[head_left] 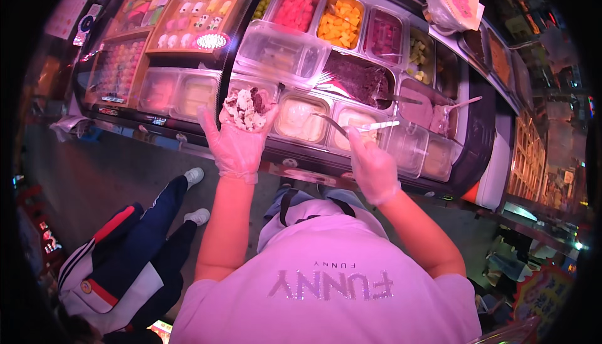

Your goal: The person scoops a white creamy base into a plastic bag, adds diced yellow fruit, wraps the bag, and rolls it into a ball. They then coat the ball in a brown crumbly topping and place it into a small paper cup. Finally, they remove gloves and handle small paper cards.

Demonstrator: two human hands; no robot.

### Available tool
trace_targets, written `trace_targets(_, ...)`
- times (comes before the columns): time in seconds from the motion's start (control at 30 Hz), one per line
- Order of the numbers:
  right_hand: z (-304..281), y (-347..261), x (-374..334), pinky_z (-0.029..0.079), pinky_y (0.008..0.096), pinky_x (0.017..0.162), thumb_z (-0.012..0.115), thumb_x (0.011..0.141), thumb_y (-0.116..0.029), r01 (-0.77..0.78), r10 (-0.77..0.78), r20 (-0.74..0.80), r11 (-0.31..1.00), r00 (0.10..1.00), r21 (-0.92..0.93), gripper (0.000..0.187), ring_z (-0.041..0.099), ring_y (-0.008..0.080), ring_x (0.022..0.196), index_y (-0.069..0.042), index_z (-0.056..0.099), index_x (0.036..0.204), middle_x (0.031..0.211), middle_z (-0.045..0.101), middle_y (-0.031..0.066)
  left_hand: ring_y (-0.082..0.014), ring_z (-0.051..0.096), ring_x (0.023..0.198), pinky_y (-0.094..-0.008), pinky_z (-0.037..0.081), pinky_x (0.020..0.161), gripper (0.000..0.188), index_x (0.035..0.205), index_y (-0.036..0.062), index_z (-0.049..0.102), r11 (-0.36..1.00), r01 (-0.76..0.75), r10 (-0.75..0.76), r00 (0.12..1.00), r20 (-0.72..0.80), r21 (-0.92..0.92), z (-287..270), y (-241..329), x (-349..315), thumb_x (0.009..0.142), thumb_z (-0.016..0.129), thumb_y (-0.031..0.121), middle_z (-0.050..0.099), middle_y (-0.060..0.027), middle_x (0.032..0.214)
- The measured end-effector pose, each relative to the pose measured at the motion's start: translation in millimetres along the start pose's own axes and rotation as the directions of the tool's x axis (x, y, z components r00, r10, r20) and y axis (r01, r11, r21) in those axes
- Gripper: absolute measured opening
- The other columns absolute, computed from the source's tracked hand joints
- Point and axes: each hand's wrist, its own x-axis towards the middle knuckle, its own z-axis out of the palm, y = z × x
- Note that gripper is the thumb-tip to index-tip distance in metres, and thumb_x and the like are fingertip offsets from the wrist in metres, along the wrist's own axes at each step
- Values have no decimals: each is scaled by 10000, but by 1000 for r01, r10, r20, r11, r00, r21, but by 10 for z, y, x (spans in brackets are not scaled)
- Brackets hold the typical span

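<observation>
My left hand (pixel 238 151), in a clear thin glove, cups a pinkish round wrapper topped with a lumpy filling of pale cream and dark crumbs (pixel 246 109). It is above the counter's front row of tubs. My gloved right hand (pixel 374 165) is closed on a metal spatula (pixel 332 125), whose blade points up and left toward a tub of pale cream (pixel 302 118). A second tub of cream (pixel 355 123) sits just beyond that hand, with a pale-handled utensil (pixel 378 125) across it. My fingers partly hide the spatula's handle.
Behind are tubs of pink cubes (pixel 296 9), orange fruit cubes (pixel 340 20) and dark crumbs (pixel 360 78). An empty-looking clear tub (pixel 282 51) rests over others. Trays of small sweets (pixel 200 9) fill the left side. A person in dark trousers (pixel 135 237) stands at lower left.
</observation>
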Motion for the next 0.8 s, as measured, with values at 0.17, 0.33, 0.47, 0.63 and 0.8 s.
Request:
trace_targets(0.17, 702, 158, 632, 581, 475, 673, 510, 909, -58, -118, 149, 289, 985, 946, -124, 259, 709, 367, 782, -7, 605, 1145, 862, 686, 181, -371, 460, 1342, -644, 270, 1165, 881, 1496, -6, 362, 996, 68, -66, 997, 29, -64, 69, -32, -107, 921, 603, 617, 461, -200, 1477)
trace_targets(0.33, 1027, -36, 897, 590, 447, 734, 499, 898, -80, -177, 221, 290, 969, 931, -169, 289, 719, 396, 841, 86, 639, 1089, 881, 698, 241, -368, 458, 1305, -652, 316, 1128, 882, 1465, 0, 393, 981, 134, -122, 988, 90, -139, -13, -34, -288, 897, 631, 631, 483, -184, 1420)
trace_targets(0.47, 1194, 6, 845, 585, 461, 795, 539, 876, -102, -397, 402, 399, 912, 824, -100, 288, 723, 398, 893, 69, 682, 1059, 985, 711, 269, -381, 472, 1287, -674, 323, 1115, 854, 1460, 41, 427, 982, 123, -120, 992, 31, -144, -25, -13, -345, 884, 650, 631, 491, -191, 1414)
trace_targets(0.63, 718, -220, 784, 574, 468, 793, 570, 840, -95, -143, 188, 567, 982, 802, -123, 205, 724, 394, 870, 12, 735, 898, 955, 716, 264, -417, 478, 1318, -739, 327, 1090, 789, 1462, 90, 457, 987, 105, -110, 993, -38, -121, -211, -17, -322, 900, 640, 613, 486, -205, 1454)
trace_targets(0.8, 688, 280, 724, 446, 320, 510, 644, 784, -119, -770, 345, 729, 508, 591, 385, 247, 588, 168, 549, 19, 747, 960, 668, 642, 66, -418, 494, 1321, -711, 330, 1113, 782, 1455, 55, 455, 984, 146, -148, 989, -10, -99, -238, 2, -252, 923, 612, 606, 510, -201, 1442)
